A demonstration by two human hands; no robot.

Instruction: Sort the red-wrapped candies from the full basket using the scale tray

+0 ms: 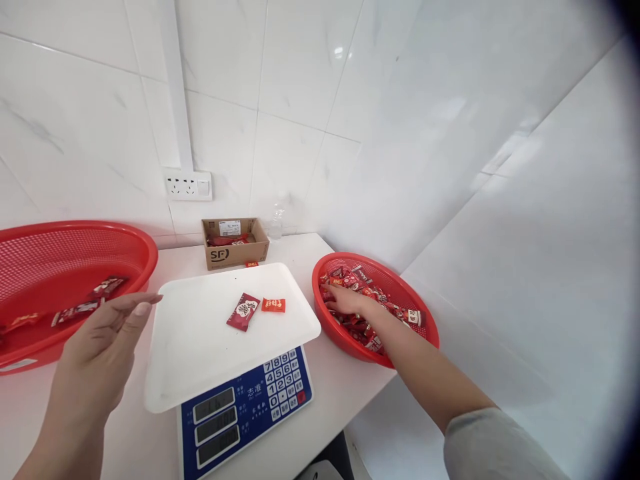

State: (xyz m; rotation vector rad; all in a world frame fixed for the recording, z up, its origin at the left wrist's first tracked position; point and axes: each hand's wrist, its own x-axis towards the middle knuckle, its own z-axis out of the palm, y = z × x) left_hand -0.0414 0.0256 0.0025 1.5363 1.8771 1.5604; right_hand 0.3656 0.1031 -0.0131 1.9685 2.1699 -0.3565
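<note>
Lower left, the left hand (pixel 107 340) half-curled, seemingly empty, by the scale tray (pixel 200 353): one bump could skew readings! Centre right, right hand (pixel 345 300) among snack packets (pixel 367 290), grip unclear.

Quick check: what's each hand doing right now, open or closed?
Left hand: nothing visibly held; open or closed cannot be told.
Right hand: among wrapped packets in red basket; grip cannot be told.

Between the left hand (pixel 103 347) and right hand (pixel 345 299), farther back, I see a cardboard box (pixel 239 256) with a clear bottle (pixel 276 223) just beside it. Beyond the left hand, a white socket (pixel 188 185) sits on the tiled wall (pixel 305 73) beneath a conduit (pixel 177 87).
</note>
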